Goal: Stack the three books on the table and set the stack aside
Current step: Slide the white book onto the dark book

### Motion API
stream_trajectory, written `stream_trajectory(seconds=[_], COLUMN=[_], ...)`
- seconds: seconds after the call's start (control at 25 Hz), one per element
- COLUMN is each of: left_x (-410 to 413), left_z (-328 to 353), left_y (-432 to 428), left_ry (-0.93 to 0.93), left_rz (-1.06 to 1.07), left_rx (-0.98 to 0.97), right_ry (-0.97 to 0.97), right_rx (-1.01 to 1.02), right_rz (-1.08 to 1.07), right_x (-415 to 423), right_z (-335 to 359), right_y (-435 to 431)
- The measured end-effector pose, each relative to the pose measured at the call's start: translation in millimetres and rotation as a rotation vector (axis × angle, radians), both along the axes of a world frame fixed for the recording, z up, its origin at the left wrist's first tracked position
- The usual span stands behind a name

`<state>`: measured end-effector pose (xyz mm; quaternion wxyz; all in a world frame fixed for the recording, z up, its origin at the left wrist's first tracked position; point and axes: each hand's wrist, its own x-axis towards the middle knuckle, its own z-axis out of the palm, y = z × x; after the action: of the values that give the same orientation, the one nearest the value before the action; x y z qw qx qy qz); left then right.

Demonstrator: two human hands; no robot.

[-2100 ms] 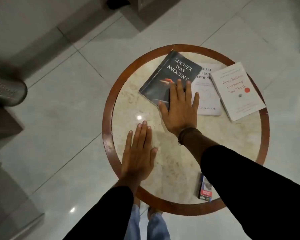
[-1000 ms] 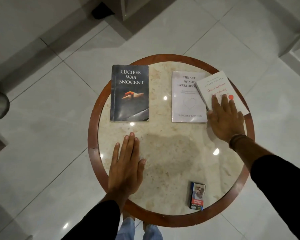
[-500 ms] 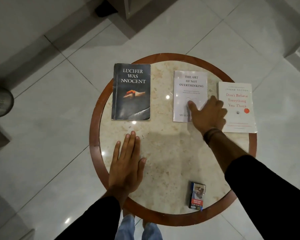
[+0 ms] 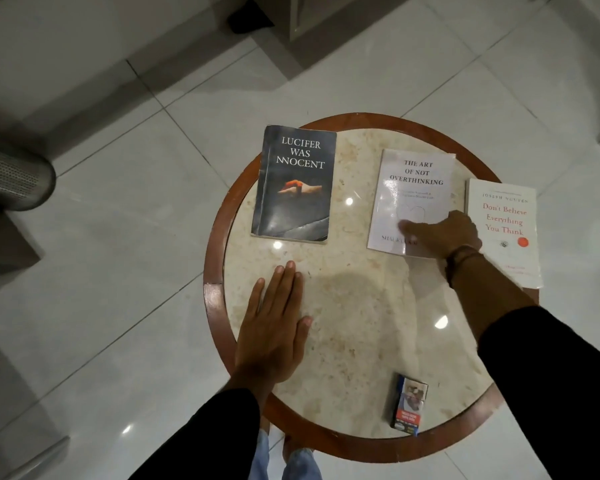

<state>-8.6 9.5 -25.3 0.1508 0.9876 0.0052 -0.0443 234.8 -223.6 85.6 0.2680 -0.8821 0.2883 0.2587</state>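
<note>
Books lie face up in a row across the far half of the round table, none stacked — a marble top ringed in red-brown wood. The dark book, "Lucifer Was Innocent", sits at the far left with its upper left corner past the rim. The white book, "The Art of Not Overthinking", lies in the middle, well apart from the dark one. The cream book, "Don't Believe Everything You Think", lies just beside it on the right, its outer edge hanging over the rim.

The right hand rests on the lower right corner of the white book, fingers spread flat over the cover, pressing rather than gripping; its forearm crosses the cream book's near left corner. The left hand lies palm down on bare marble near the left rim, fingers together, holding nothing.

A small printed pack stands alone near the near edge. On the pale tiled floor to the left sits a perforated metal cylinder — partly cut off by the frame.
</note>
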Motion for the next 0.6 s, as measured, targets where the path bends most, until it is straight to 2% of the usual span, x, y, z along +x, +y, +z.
stream_trajectory(seconds=[0.2,0.32,0.4,0.6], left_x=[-0.7,-0.4,-0.5,-1.0], left_z=[1.9,4.3,5.5,4.8], left_y=[-0.9,-1.1,-0.7,-0.9], left_ry=[0.014,0.020,0.024,0.020], left_rz=[0.001,0.008,0.008,0.004], left_rx=[-0.002,0.004,-0.001,-0.010], right_ry=[-0.192,-0.331,-0.292,-0.110], right_rx=[0.259,0.480,0.552,0.525], right_rz=[-0.084,-0.091,-0.057,-0.051], right_x=[-15.3,-24.0,-21.1,-10.8], right_z=[40.8,62.9,59.0,14.0], right_y=[-9.5,17.6,50.9,129.4])
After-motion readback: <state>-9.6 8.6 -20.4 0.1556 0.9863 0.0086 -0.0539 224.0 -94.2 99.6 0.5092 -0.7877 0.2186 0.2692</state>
